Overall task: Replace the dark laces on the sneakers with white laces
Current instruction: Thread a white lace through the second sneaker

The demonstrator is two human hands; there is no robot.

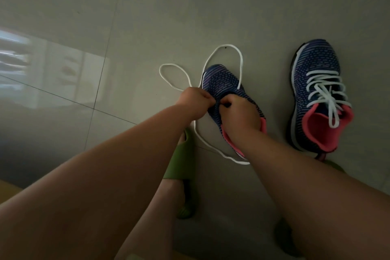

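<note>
Two sneakers (229,99), one laced, both hands' fingers (207,99) pinching one white lace (223,48).

no readable text, no labels, no brands, no numbers, no signs anywhere

Dim grey tiled floor (147,17) lay beyond the hands, window light reflecting (42,65) to their left.

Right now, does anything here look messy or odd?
Only the loose white lace: it sprawls in loops over the floor around the sneaker that both hands work on. The other sneaker is laced in white, its ends untied.
</note>
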